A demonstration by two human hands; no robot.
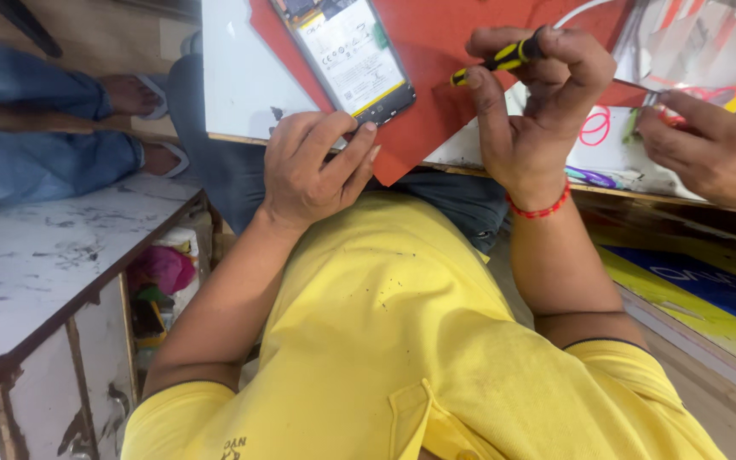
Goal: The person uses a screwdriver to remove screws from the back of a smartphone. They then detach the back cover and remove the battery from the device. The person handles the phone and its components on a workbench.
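An opened phone (353, 55) with its back off and its battery showing lies on a red mat (436, 77) on a white worktable (244, 85). My left hand (308, 170) rests at the table's near edge, its fingertips touching the phone's lower end. Held a little above the mat to the right of the phone, my right hand (538, 102), with a red thread bracelet on the wrist, grips a small yellow-and-black screwdriver (496, 60). Its tip is hidden behind my fingers.
Another person's hand (713, 149) reaches in from the right, holding a thin metal tool (636, 85) over the table. Someone's jean-clad legs and sandalled feet (129, 94) are at the far left. A worn white bench (36, 255) stands at my left.
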